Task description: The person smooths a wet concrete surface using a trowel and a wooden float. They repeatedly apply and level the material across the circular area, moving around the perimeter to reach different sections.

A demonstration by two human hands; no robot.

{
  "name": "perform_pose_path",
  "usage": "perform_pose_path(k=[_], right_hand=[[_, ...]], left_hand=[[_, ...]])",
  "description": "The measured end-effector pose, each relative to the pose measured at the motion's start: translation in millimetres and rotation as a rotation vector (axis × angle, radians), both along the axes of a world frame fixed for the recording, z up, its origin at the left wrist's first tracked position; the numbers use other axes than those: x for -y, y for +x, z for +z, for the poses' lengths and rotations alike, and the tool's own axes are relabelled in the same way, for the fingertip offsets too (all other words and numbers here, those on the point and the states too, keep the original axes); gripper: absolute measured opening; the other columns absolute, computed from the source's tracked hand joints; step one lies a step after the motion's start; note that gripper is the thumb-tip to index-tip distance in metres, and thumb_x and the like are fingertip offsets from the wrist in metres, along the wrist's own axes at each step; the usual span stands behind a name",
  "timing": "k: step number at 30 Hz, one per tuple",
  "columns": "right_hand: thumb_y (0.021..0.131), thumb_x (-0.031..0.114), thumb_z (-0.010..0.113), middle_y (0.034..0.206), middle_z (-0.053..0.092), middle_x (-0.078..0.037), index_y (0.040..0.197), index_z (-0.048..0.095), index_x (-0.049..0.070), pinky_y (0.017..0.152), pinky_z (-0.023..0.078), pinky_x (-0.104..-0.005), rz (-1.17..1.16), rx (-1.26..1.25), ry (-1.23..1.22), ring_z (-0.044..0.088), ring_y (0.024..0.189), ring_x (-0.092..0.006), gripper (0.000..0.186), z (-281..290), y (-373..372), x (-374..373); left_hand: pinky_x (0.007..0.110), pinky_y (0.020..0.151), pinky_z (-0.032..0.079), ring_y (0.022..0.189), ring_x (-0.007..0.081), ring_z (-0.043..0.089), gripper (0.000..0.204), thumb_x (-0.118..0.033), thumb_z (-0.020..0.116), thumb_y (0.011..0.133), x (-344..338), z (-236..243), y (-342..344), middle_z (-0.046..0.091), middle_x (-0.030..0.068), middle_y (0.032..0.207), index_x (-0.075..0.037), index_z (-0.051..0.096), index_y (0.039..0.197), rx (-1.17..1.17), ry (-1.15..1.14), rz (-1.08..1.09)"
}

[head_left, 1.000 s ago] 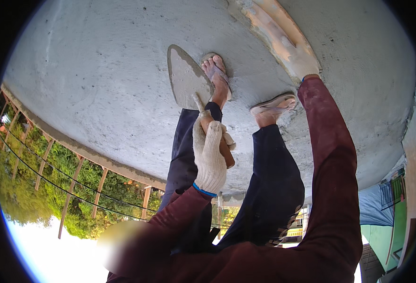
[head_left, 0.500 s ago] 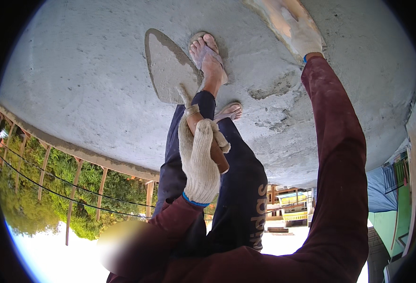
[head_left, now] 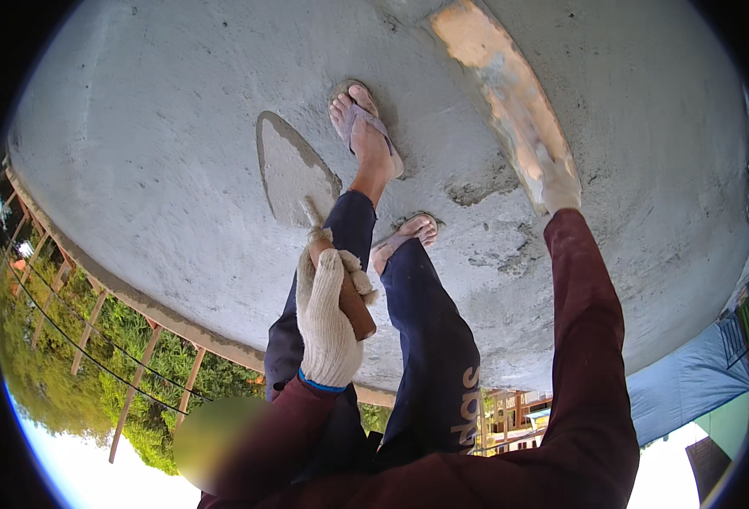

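My left hand (head_left: pixel 328 318), in a cream knitted glove, is closed round the wooden handle of a pointed trowel (head_left: pixel 289 165) whose mortar-smeared blade lies over the grey cement surface (head_left: pixel 171 136), left of my foot. My right hand (head_left: pixel 559 188), gloved and at arm's length, grips the near end of a long, pale, cement-stained float (head_left: pixel 493 68) lying against the surface at upper right; its fingers are hard to make out. My sandalled left foot (head_left: pixel 366 136) stands between the two tools, and my other foot (head_left: pixel 404 242) is lower, near a rough patch.
The curved cement surface ends at a raised edge (head_left: pixel 187 339) on the lower left. Beyond it are wooden posts (head_left: pixel 145 356), cables and green trees (head_left: pixel 69 373). A blue tarpaulin (head_left: pixel 680 382) and a green wall hang at the lower right.
My right hand and the float are lower in the picture than half a second ago, with more float showing. My left hand and trowel are lower too. My other foot has shifted leftward since a second ago.
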State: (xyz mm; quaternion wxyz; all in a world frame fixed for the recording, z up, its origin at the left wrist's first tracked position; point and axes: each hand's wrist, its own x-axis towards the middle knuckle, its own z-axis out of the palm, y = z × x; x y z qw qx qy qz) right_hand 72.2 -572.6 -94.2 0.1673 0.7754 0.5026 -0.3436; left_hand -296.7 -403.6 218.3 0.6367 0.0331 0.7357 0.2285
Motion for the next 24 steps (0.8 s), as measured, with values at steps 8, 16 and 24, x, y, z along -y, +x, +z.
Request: perform_pose_path(k=[8, 16, 24], right_hand=[[0.098, -0.004, 0.048, 0.142, 0.056, -0.016, 0.155, 0.042, 0.042, 0.104, 0.051, -0.0457, -0.106, -0.016, -0.043, 0.060, 0.129, -0.0341, 0.074, 16, -18, 3], [0.095, 0.008, 0.055, 0.122, 0.060, -0.018, 0.124, 0.063, 0.018, 0.093, 0.053, -0.0528, -0.104, 0.012, 0.101, 0.064, 0.113, -0.0409, 0.031, -19, -6, 32], [0.100, 0.041, 0.061, 0.128, 0.062, -0.020, 0.160, 0.034, 0.032, 0.101, 0.050, -0.0530, -0.006, 0.093, 0.239, 0.063, 0.117, -0.0414, 0.067, -4, -27, -6]], left_hand=[[0.026, 0.066, 0.049, 0.080, 0.0093, 0.059, 0.052, -0.036, 0.059, 0.106, 1, 22, -23, 0.059, 0.0016, 0.100, -0.009, 0.044, 0.147, -0.036, 0.160, -0.139], [0.025, 0.060, 0.046, 0.072, 0.0094, 0.056, 0.073, -0.041, 0.057, 0.105, 15, 127, -47, 0.056, 0.0017, 0.099, -0.006, 0.026, 0.161, -0.150, 0.322, -0.304], [0.023, 0.060, 0.042, 0.072, 0.0074, 0.050, 0.058, -0.037, 0.051, 0.110, 7, 32, -73, 0.053, 0.0010, 0.096, -0.004, 0.036, 0.155, -0.162, 0.246, -0.412]])
